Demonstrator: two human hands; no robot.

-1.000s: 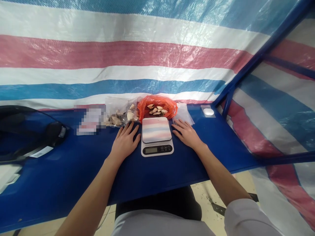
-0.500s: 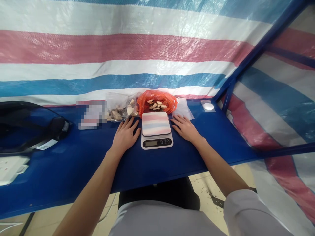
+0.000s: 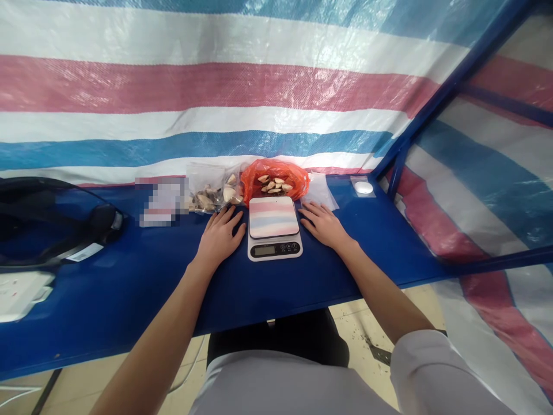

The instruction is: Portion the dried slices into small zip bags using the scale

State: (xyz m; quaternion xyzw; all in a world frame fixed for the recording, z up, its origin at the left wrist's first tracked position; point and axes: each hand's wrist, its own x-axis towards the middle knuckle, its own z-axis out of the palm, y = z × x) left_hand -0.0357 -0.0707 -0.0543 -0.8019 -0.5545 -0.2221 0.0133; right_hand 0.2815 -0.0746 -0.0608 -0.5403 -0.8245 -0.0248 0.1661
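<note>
My left hand (image 3: 220, 233) lies flat on the blue table (image 3: 254, 288), fingers spread and nothing in it. On the other side of a white digital kitchen scale (image 3: 274, 225), my right hand (image 3: 324, 223) rests palm down, also spread and holding nothing. The scale's platform bears no item, and its display looks blank. Behind it sits an open red plastic bag (image 3: 298, 173) with several pale, sliced dried pieces (image 3: 274, 185) inside. Clear bags of brownish dried pieces (image 3: 207, 199) lie just beyond my left fingertips. Flat clear plastic bags (image 3: 322, 193) are beyond my right fingers.
A black headset-like item (image 3: 95, 227) and a white power strip (image 3: 23, 294) are at the left. A pixelated packet (image 3: 164, 202) lies behind. A white oval object (image 3: 363, 187) is at the back right. Striped sheeting (image 3: 216, 86) and a blue frame bar (image 3: 449, 98) border the table.
The view has shifted very slightly. Both hands and the things on the table keep their places.
</note>
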